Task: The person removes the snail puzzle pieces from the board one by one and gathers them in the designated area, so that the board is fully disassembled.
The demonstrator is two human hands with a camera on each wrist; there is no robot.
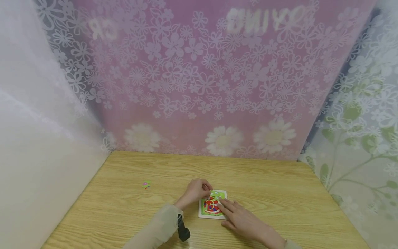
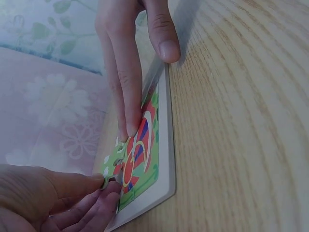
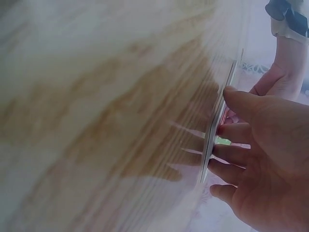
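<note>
A small puzzle board [image 1: 211, 217] with a white rim lies on the table, its green picture holding a rounded red, blue and cream figure. At its far left corner, my left hand [image 1: 196, 190] pinches a small green piece [image 2: 109, 180] between thumb and fingertips, low over the picture. My right hand [image 1: 244, 218] reaches in from the right, its fingers stretched out with fingertips resting on the picture. In the right wrist view, the board's edge [image 3: 208, 145] stands out beside the fingers of the right hand [image 3: 270, 150], while the picture is mostly hidden.
A small green piece with a pink flower [image 1: 146, 184] lies to the left on the wooden table [image 1: 264, 183]. Behind rises a pink flowered curtain [image 1: 199, 86], with pale sheets on both sides. A black strap [image 1: 182, 229] circles the left wrist.
</note>
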